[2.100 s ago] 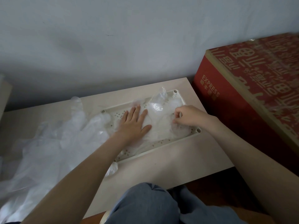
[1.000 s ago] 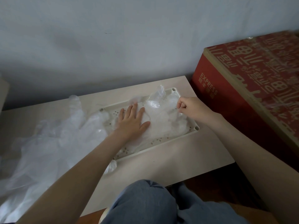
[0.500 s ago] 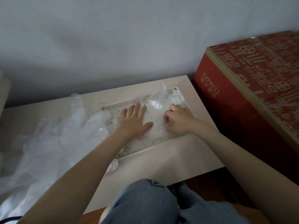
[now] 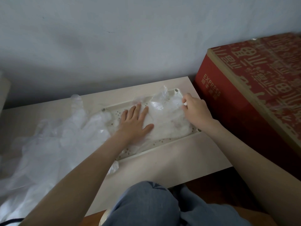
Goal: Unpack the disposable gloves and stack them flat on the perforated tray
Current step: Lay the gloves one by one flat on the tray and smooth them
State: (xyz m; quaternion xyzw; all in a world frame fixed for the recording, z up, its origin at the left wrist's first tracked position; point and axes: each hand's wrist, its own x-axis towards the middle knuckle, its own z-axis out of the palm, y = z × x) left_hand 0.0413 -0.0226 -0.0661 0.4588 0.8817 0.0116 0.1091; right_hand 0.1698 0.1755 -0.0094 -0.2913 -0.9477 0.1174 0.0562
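Observation:
A cream perforated tray (image 4: 164,143) lies on the pale table, and clear disposable gloves (image 4: 167,121) are stacked on it. My left hand (image 4: 135,122) presses flat on the stack's left part with fingers spread. My right hand (image 4: 194,110) is at the tray's far right corner, and its thumb and forefinger pinch the edge of a glove there. A glove fingertip (image 4: 162,92) sticks up at the tray's far edge. A loose heap of clear gloves (image 4: 48,147) spreads over the table left of the tray.
A big red cardboard box (image 4: 254,88) marked EXPRESS stands right of the table, close to my right hand. A grey wall rises behind the table (image 4: 171,163). My knee in blue cloth (image 4: 146,204) is at the table's near edge.
My right hand slid from the middle of the stack out to the tray's far right corner and pinched a glove edge. My left hand stayed pressed flat on the stack.

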